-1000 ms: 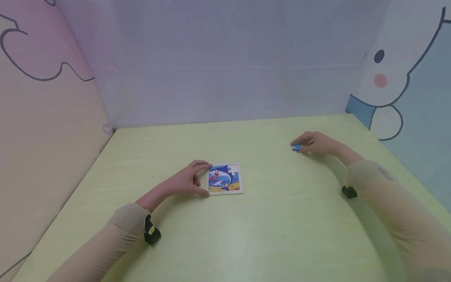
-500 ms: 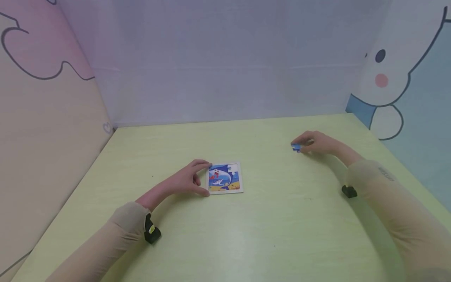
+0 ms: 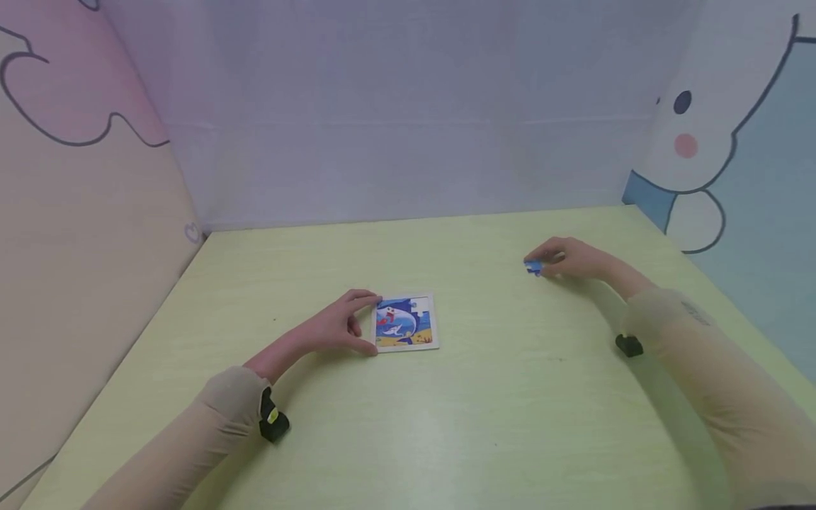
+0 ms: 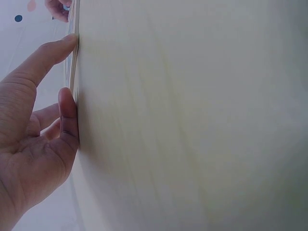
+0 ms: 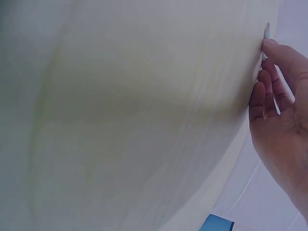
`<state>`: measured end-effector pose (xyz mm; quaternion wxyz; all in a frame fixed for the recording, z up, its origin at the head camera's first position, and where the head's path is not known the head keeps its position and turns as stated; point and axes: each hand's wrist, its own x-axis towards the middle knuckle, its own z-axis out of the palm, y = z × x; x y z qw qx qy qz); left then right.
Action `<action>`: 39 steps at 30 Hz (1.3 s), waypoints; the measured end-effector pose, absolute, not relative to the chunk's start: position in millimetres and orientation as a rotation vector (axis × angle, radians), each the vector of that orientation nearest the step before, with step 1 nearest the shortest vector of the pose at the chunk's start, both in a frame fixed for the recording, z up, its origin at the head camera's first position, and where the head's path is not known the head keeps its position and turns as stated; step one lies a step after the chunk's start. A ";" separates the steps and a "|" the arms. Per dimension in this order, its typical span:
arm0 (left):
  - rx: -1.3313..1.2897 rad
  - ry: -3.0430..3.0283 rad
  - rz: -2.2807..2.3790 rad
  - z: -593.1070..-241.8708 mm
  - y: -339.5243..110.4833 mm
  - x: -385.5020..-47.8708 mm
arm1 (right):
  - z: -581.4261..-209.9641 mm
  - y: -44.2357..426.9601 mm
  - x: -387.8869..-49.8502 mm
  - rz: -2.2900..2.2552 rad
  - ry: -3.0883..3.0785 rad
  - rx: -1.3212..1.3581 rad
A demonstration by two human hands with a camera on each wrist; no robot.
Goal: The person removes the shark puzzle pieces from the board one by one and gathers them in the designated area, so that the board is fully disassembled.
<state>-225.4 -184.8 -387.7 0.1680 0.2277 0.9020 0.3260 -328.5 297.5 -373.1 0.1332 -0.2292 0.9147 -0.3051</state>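
A white-framed puzzle [image 3: 406, 324] with a blue sea-creature picture lies flat near the middle of the table, a white gap showing at its upper right. The left hand [image 3: 331, 326] holds the frame's left side, a fingertip at the upper left corner and the thumb at the lower left. Far to the right, the right hand [image 3: 574, 259] pinches a small blue puzzle piece [image 3: 533, 268] between thumb and fingers at the tabletop. In the right wrist view the piece [image 5: 267, 32] appears edge-on above the thumb of the right hand [image 5: 284, 106].
The pale yellow-green table [image 3: 446, 418] meets a plain lilac cloth wall [image 3: 408, 142] at its back edge. Printed cartoon walls stand left and right. Each wrist carries a black device, the left one [image 3: 274, 425] and the right one [image 3: 629, 345], just above the tabletop.
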 end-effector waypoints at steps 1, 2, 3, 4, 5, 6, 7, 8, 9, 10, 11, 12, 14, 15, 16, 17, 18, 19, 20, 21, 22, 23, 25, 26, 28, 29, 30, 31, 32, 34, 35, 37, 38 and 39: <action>0.647 2.564 0.929 -388.1 -185.1 -225.4 | -373.1 297.4 -328.9 -0.887 2.649 -0.669; 0.643 2.563 0.933 -387.9 -185.2 -225.1 | -373.1 297.4 -329.3 -0.891 2.643 -0.672; 0.639 2.560 0.936 -387.7 -185.2 -224.6 | -373.0 297.6 -329.7 -0.889 2.637 -0.681; 0.637 2.558 0.939 -388.2 -185.1 -224.6 | -373.0 297.9 -330.2 -0.885 2.630 -0.683; 0.634 2.559 0.937 -388.6 -185.0 -224.5 | -372.9 298.4 -330.9 -0.876 2.623 -0.686; 0.633 2.560 0.934 -388.9 -184.9 -224.4 | -372.5 298.6 -331.5 -0.865 2.620 -0.686; 0.634 2.561 0.932 -389.1 -184.8 -224.3 | -371.9 298.7 -332.2 -0.851 2.615 -0.692; 0.631 2.563 0.930 -389.4 -184.6 -224.2 | -370.9 298.5 -332.9 -0.835 2.614 -0.687; 0.633 2.564 0.929 -389.5 -184.4 -224.1 | -369.9 298.4 -333.8 -0.815 2.614 -0.685; 0.635 2.565 0.929 -389.6 -184.2 -224.0 | -368.4 297.8 -334.6 -0.799 2.616 -0.677; 0.631 2.567 0.927 -389.7 -184.0 -223.9 | -366.6 296.8 -335.1 -0.789 2.617 -0.677; 0.630 2.566 0.928 -389.7 -183.8 -223.8 | -364.6 295.3 -335.5 -0.780 2.621 -0.676; 0.622 2.567 0.929 -390.3 -183.3 -224.2 | -361.0 291.0 -336.7 -0.769 2.630 -0.670; 0.625 2.566 0.932 -390.6 -183.3 -224.4 | -359.6 288.1 -337.1 -0.773 2.634 -0.673; 0.622 2.567 0.931 -391.1 -183.3 -224.6 | -358.4 284.6 -337.1 -0.776 2.639 -0.675; 0.621 2.567 0.930 -391.7 -183.1 -225.0 | -357.9 280.8 -337.2 -0.782 2.643 -0.687; 0.625 2.566 0.933 -392.2 -183.1 -225.3 | -357.7 276.6 -337.1 -0.794 2.647 -0.693; 0.628 2.565 0.935 -392.7 -183.1 -225.7 | -357.9 271.8 -336.5 -0.809 2.647 -0.702; 0.633 2.564 0.938 -393.5 -183.4 -226.3 | -358.5 266.9 -336.0 -0.829 2.645 -0.718; 0.636 2.564 0.936 -394.0 -183.5 -226.4 | -359.2 261.3 -335.0 -0.856 2.641 -0.730; 0.636 2.564 0.935 -394.2 -183.5 -226.5 | -360.2 255.3 -334.1 -0.881 2.635 -0.744; 0.635 2.564 0.937 -394.4 -183.4 -226.5 | -361.4 249.0 -333.5 -0.913 2.625 -0.758; 0.634 2.565 0.936 -394.6 -183.3 -226.3 | -363.3 235.1 -331.8 -0.968 2.609 -0.778; 0.633 2.566 0.936 -394.7 -183.2 -226.2 | -364.0 227.8 -331.0 -0.989 2.603 -0.786; 0.629 2.566 0.933 -394.0 -182.7 -225.4 | -364.3 212.6 -328.6 -1.013 2.600 -0.806; 0.629 2.566 0.933 -393.7 -182.5 -225.2 | -363.6 205.1 -326.9 -1.018 2.601 -0.811; 0.627 2.567 0.933 -393.3 -182.3 -225.1 | -362.7 197.7 -324.8 -1.020 2.603 -0.818; 0.626 2.569 0.931 -392.7 -182.2 -224.9 | -361.6 190.4 -322.5 -1.023 2.604 -0.822; 0.623 2.569 0.933 -392.0 -182.0 -224.8 | -360.5 183.3 -320.1 -1.027 2.605 -0.825; 0.625 2.570 0.937 -390.3 -181.7 -224.5 | -359.4 170.0 -315.2 -1.042 2.602 -0.833; 0.622 2.570 0.940 -389.5 -181.6 -224.5 | -359.4 163.8 -312.8 -1.046 2.601 -0.837; 0.616 2.569 0.943 -388.1 -181.3 -224.2 | -360.0 151.9 -307.7 -1.054 2.598 -0.849; 0.615 2.568 0.943 -387.8 -181.2 -224.1 | -360.9 146.4 -305.1 -1.055 2.598 -0.856; 0.623 2.568 0.942 -387.5 -181.1 -224.1 | -362.0 141.1 -302.5 -1.054 2.599 -0.866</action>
